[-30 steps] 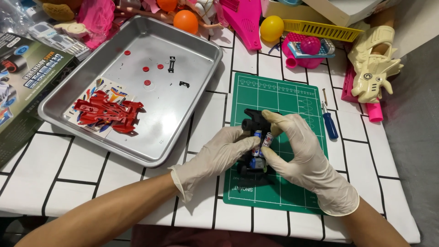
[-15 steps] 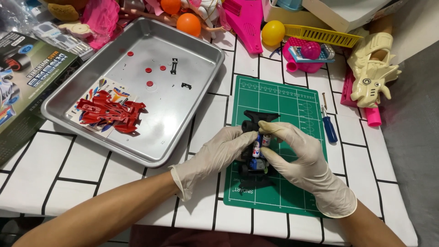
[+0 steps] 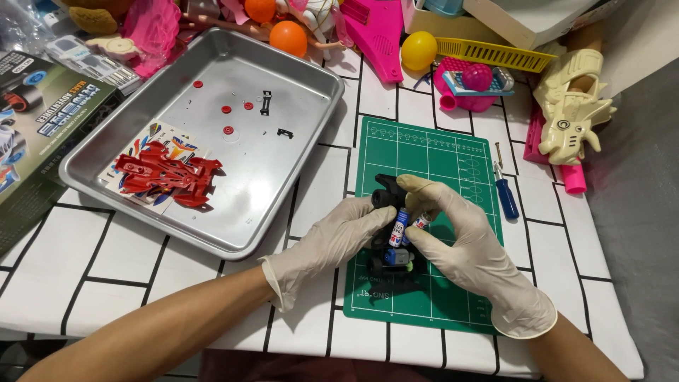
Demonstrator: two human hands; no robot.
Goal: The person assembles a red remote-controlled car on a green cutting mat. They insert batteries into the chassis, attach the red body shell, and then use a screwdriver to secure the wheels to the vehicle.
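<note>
Both my hands wear pale gloves and meet over a green cutting mat (image 3: 453, 152). My left hand (image 3: 332, 240) grips the side of a black toy car chassis (image 3: 387, 192) standing on the mat. My right hand (image 3: 467, 247) curls over the chassis from the right, with thumb and fingers pinching small blue and white batteries (image 3: 400, 226) seated in it. The chassis's lower end is partly hidden between my hands.
A metal tray (image 3: 297, 184) to the left holds a red car body (image 3: 166, 175) on a sticker sheet, small red discs and black bits. A blue screwdriver (image 3: 505, 192) lies right of the mat. A kit box (image 3: 42, 120) sits far left; toys crowd the back edge.
My hands and the chassis stay in about the same place on the mat. My right fingers have shifted slightly over the batteries.
</note>
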